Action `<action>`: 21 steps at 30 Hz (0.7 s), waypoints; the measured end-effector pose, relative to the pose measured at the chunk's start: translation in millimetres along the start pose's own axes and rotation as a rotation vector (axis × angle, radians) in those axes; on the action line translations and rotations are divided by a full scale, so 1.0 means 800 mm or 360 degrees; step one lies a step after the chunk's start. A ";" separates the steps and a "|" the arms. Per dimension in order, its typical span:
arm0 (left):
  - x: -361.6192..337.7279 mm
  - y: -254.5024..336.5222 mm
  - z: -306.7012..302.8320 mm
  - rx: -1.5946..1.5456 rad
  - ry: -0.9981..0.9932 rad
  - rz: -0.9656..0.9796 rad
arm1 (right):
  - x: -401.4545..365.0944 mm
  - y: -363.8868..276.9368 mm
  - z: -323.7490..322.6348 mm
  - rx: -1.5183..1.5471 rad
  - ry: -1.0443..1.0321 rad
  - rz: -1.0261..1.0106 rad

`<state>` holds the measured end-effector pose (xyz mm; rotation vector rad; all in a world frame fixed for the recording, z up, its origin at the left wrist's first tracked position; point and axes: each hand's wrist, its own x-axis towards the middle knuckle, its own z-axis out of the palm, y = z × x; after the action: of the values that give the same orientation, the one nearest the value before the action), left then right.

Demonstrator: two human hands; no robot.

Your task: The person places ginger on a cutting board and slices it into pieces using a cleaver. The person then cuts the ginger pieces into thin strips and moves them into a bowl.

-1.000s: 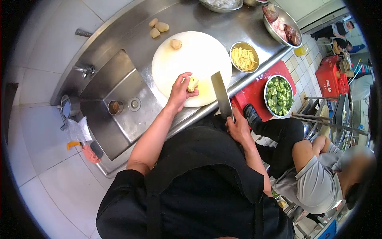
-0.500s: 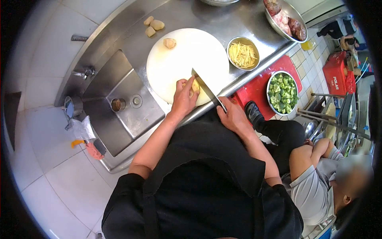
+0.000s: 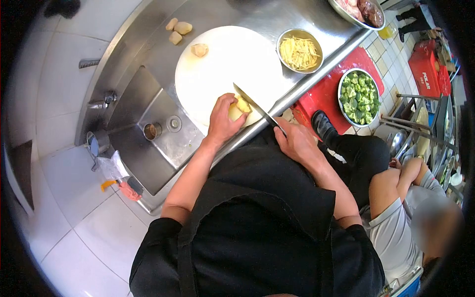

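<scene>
On the round white cutting board (image 3: 227,64) lies a yellow piece of peeled ginger (image 3: 242,104), held between the thumb and fingers of my left hand (image 3: 225,121). My right hand (image 3: 299,141) grips the handle of a kitchen knife (image 3: 256,106). Its blade slants across the board just right of the ginger; whether it touches cannot be made out. Another ginger piece (image 3: 200,50) rests near the board's upper left edge. Several more peeled lumps (image 3: 183,27) sit on the steel counter beyond. A metal bowl of thin yellow shreds (image 3: 299,53) stands right of the board.
Left of the board is a steel sink (image 3: 148,114) with a small cup (image 3: 152,131) in it. A bowl of meat (image 3: 368,12) stands at the counter's far right. Below the counter edge, broccoli fills a bowl (image 3: 358,98) on a red surface. A person in a grey shirt (image 3: 396,237) sits close by on the right.
My left fingers have spread wider around the ginger, showing more of it. The knife stays in my right hand beside it. The whole view has shifted slightly.
</scene>
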<state>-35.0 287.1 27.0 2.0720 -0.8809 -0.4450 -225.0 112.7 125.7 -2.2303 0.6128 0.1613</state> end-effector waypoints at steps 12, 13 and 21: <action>-0.005 -0.014 0.009 0.0142 0.0125 0.0205 | -0.026 -0.014 -0.007 -0.0262 -0.0029 -0.0027; -0.005 -0.015 0.010 0.0142 0.0141 0.0214 | -0.029 -0.015 -0.009 -0.0322 -0.0043 -0.0050; 0.000 -0.007 0.012 0.0141 0.0137 0.0170 | -0.039 -0.018 -0.008 -0.0421 0.0011 -0.0057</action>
<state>-38.2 284.4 16.8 2.0958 -0.9699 -0.2614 -246.1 128.1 149.5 -2.4960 0.5824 0.2274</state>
